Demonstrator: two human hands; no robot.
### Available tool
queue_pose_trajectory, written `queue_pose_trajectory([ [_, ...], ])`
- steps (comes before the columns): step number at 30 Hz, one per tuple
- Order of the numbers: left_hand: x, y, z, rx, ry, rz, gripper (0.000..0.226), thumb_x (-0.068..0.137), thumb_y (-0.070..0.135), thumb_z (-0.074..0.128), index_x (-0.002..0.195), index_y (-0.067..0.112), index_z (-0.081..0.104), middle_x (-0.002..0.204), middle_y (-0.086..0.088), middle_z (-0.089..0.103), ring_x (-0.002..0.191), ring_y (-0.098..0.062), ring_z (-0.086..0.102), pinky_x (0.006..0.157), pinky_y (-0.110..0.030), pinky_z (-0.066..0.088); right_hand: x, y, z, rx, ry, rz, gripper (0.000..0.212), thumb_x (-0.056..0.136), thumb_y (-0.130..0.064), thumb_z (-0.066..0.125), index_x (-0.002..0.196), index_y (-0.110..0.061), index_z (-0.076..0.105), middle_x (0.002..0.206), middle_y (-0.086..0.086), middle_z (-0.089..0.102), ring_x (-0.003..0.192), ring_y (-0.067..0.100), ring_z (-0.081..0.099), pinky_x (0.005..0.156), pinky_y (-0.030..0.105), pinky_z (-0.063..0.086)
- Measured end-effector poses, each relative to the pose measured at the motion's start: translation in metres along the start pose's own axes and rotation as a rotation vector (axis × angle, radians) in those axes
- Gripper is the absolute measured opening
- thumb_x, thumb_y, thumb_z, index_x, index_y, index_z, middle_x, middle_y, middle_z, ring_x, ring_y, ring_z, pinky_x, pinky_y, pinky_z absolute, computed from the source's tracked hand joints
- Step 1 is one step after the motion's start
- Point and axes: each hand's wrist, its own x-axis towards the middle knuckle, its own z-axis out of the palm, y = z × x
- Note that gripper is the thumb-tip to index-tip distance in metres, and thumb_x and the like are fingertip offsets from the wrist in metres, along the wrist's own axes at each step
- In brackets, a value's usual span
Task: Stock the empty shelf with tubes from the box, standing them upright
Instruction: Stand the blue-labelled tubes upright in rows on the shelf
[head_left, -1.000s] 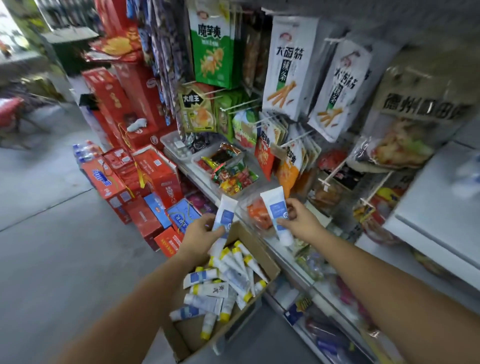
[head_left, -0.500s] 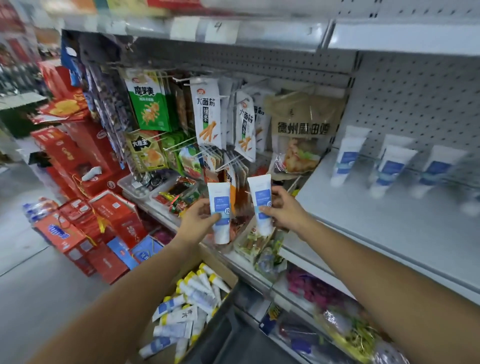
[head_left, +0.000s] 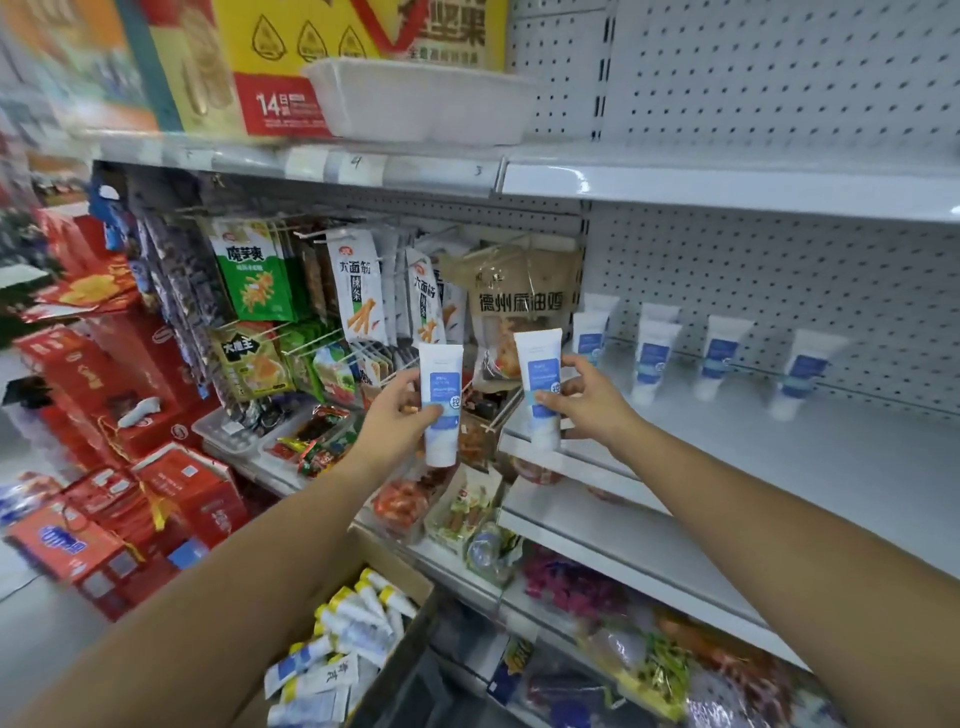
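Now left hand (head_left: 396, 411) grips one tube (head_left: 442, 410), right hand (head_left: 593, 406) another tube (head_left: 541, 374).

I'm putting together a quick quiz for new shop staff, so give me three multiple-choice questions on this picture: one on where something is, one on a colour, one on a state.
1. Where is the cardboard box? A on the top shelf; B low down, beneath the left forearm; C hung on a hook.
2. What colour is the label on the tube in the left hand? A red; B green; C blue.
3. How do the stocked tubes sit on the white shelf? A standing upright; B lying flat; C stacked in a pile.
Answers: 1 B, it sits at the bottom of the view under that arm. 2 C, a blue panel on white. 3 A, they stand in a row.
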Motion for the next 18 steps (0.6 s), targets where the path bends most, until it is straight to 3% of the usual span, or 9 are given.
queue_pose_trajectory([
  [6,-0.008,0.026,0.026,-0.016,-0.029,0.046,0.049,0.087,0.008,0.069,0.119,0.043,0.059,0.113,-0.006,0.069,0.106,-0.027,0.067,0.086,-0.053,0.058,-0.028,-0.002,-0.049,0.073,0.07,0.01,0.045,0.09,-0.014,0.07,0.125,-0.027,0.046,0.099,0.008,0.058,0.086,0.017,0.066,0.061,0.037,0.058],
  [10,-0.012,0.045,0.052,-0.017,-0.068,0.083,0.047,0.089,0.007,0.069,0.119,0.041,0.055,0.11,-0.004,0.071,0.102,-0.02,0.068,0.088,-0.038,0.058,-0.046,0.004,-0.08,0.077,0.098,0.009,0.045,0.091,-0.015,0.07,0.126,-0.029,0.046,0.103,0.012,0.06,0.09,0.021,0.068,0.062,0.037,0.059],
  [13,-0.013,0.058,0.073,-0.052,-0.094,0.081,0.054,0.089,0.001,0.068,0.132,0.029,0.049,0.108,-0.005,0.071,0.096,-0.018,0.07,0.075,-0.021,0.057,-0.06,0.008,-0.104,0.091,0.134,0.011,0.047,0.092,-0.013,0.068,0.126,-0.031,0.043,0.1,0.008,0.062,0.089,0.02,0.068,0.062,0.037,0.058],
  [18,-0.013,0.07,0.106,-0.065,-0.155,0.103,0.058,0.088,0.001,0.068,0.134,0.029,0.048,0.111,-0.005,0.071,0.099,-0.022,0.07,0.083,-0.033,0.059,-0.079,0.019,-0.143,0.087,0.189,0.014,0.055,0.091,-0.012,0.069,0.134,-0.03,0.04,0.1,0.008,0.062,0.092,0.023,0.068,0.068,0.041,0.06],
])
